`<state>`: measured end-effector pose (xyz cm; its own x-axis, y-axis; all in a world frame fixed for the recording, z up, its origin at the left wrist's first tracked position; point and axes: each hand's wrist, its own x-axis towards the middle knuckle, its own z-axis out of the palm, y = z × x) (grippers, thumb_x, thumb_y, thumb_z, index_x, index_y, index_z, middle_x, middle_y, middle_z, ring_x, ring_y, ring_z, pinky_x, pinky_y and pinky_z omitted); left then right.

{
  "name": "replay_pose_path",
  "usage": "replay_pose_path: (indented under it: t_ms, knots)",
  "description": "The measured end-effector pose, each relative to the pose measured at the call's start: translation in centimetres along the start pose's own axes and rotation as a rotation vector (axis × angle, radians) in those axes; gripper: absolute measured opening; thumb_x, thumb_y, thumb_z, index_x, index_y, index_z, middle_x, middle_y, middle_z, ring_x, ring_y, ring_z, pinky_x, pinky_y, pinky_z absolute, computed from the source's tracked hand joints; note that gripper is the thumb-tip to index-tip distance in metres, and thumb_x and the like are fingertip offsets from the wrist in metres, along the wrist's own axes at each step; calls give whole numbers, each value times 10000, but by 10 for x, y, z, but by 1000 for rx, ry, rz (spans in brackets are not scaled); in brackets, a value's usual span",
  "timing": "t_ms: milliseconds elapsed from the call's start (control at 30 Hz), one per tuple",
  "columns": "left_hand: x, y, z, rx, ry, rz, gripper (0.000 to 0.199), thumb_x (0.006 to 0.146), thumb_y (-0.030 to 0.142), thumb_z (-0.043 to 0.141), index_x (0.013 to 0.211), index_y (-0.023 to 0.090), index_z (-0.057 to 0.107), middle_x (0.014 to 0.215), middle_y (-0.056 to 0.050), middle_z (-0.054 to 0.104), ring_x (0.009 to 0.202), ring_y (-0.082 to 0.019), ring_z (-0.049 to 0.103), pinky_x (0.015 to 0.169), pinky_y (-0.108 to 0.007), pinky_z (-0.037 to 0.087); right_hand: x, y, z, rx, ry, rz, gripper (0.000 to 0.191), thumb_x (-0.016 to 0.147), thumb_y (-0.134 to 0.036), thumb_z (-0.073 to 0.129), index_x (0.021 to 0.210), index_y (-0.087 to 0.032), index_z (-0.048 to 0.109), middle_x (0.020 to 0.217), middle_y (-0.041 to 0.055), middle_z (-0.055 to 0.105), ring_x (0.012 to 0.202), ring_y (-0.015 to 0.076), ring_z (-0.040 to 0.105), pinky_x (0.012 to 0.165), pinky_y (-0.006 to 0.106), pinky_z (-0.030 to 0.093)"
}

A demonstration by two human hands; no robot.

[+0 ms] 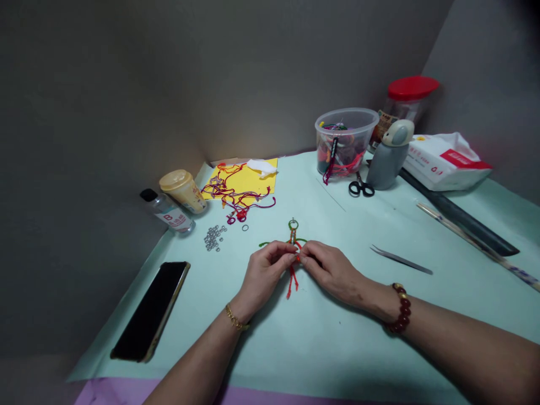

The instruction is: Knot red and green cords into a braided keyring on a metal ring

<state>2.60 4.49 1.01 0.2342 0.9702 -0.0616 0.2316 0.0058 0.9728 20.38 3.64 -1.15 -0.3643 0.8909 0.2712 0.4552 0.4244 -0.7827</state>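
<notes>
On a pale green sheet (312,351), a smartphone (149,312) is laid at far left, apart from the hands, presumably so that elbow room is left. Beyond it, a clear bottle with a black cap (175,216) and a lidded cup (184,192) are set side by side. Small silver rings (215,238) are heaped loosely, perhaps so that each can be picked out singly. Behind them, tangled cords (242,195) are spread partly over yellow paper (268,183), against which their dark strands are easily seen. At centre, a knotted cord piece (293,235) is laid with its green loop pointed away and 2 red ends (289,284) pointed toward the wearer. Its red part is pinched narrowly between the fingertips of the left hand (261,273) and the right hand (333,273), which are brought close together, probably for fine control; the exact grip is partly hidden by the fingers. To the right, more cords are held in a clear plastic tub (348,134), by which black-handled scissors (361,188) are placed. Tweezers (400,260) are laid nearer, seemingly within easy reach of the right hand, and a white tissue pack (439,166) is set farther back.
</notes>
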Motion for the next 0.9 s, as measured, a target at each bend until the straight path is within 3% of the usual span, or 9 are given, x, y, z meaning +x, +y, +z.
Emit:
replay_pose_path:
  t_ms: [300,600,900]
  knots:
    - [-1,-3,2,-13,6,18,135,796,243,677,890,150,704,869,-52,714,779,-147,615,745,-269,490,-1,2,2,-4,23,-6,171,939,-203,447,768,-210,449,743,-8,517,690,147,475,655,281,359]
    - [-5,-2,2,206,47,153,53,816,212,664,846,178,690,758,19,682,658,-94,567,637,-211,447,-2,2,4,-26,50,-33,148,923,-152,474,785,-207,471,752,-7,528,703,146,492,659,272,362]
    - [-5,-4,3,154,70,125,72,798,219,676,796,168,625,699,35,624,609,-81,513,577,-199,417,-2,1,4,13,49,-72,147,939,-129,419,831,-209,479,803,6,539,745,151,515,688,276,387]
